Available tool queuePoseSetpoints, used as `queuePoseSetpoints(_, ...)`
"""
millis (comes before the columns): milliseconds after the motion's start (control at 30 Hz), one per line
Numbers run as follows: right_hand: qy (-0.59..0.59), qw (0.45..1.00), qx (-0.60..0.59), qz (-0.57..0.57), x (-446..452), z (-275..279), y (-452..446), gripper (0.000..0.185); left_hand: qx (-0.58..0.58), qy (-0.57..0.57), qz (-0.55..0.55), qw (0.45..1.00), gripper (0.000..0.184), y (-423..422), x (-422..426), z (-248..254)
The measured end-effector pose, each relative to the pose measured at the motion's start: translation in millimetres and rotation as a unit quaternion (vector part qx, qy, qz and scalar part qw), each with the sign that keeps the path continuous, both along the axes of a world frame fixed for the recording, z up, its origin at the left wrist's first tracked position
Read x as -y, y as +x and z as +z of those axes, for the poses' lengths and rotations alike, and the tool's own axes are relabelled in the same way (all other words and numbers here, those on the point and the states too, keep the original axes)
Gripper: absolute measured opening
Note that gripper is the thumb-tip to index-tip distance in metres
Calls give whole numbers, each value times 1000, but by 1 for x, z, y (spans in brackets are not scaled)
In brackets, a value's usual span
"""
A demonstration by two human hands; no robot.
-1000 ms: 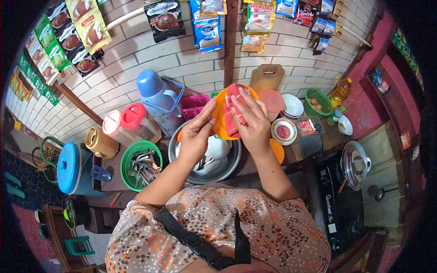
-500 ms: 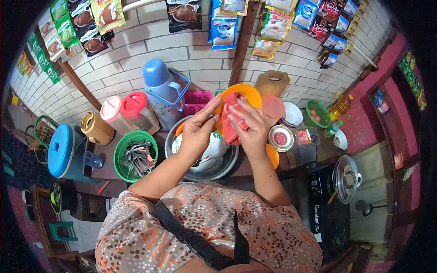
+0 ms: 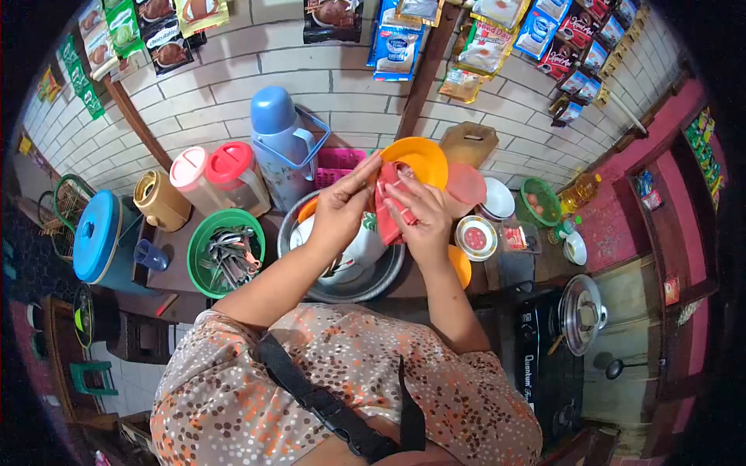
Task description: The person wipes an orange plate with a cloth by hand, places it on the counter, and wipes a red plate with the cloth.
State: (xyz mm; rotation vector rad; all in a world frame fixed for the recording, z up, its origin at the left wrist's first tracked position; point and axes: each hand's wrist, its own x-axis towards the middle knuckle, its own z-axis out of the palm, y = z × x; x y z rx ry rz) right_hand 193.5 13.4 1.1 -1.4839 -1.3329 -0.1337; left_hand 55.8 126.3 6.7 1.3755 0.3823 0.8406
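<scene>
An orange plate (image 3: 426, 159) is held up tilted in front of me, above a metal basin (image 3: 365, 292). My left hand (image 3: 342, 216) grips its left edge, fingers fairly straight and thumb bent inward. Bunched in my right hand (image 3: 423, 217) is a red cloth (image 3: 388, 203), pressed to the plate's face; both hands hide the plate's lower part. White bowls with green markings (image 3: 361, 252) lie in the basin below. Close to my right forearm are another orange plate (image 3: 460, 266) and a small patterned plate (image 3: 476, 238).
At left stand a green basin (image 3: 258, 273) of cutlery, a blue thermos (image 3: 281, 144), lidded pitchers (image 3: 231, 165) and a blue-lidded bucket (image 3: 95, 241). To the right are a green basket (image 3: 538, 203) of eggs, an oil bottle (image 3: 581, 194) and a stove (image 3: 536, 365). Sachets (image 3: 400, 46) hang above.
My hands stay at the plate, with the cloth shifted slightly down and left across it. The whole view has tilted a little.
</scene>
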Motion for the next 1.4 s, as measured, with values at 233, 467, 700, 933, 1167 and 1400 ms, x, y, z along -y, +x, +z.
queuePoseSetpoints(233, 0, 992, 16, -127, -11, -20, 23, 32, -41, 6, 6, 999, 49, -4, 0, -20)
queuePoseSetpoints(467, 1, 1000, 19, -23, 1, -28, -9, 39, -72, -80, 25, 994, 46, -14, 1, 1)
queuePoseSetpoints(700, 11, 987, 32, -160, 9, -31, 15, 41, -101, -101, -8, 990, 47, -11, 15, -11)
queuePoseSetpoints(933, 16, 999, 33, -35, 26, -40, -6, 41, -83, -86, 0, 993, 48, -7, 13, 1)
queuePoseSetpoints(1167, 43, 986, 33, -159, 23, -29, 21, 42, -119, -82, -34, 989, 47, -1, 28, 1)
queuePoseSetpoints(1400, 2, 999, 22, -44, 34, -36, -16, 44, -64, -98, -12, 993, 49, 0, 18, -7)
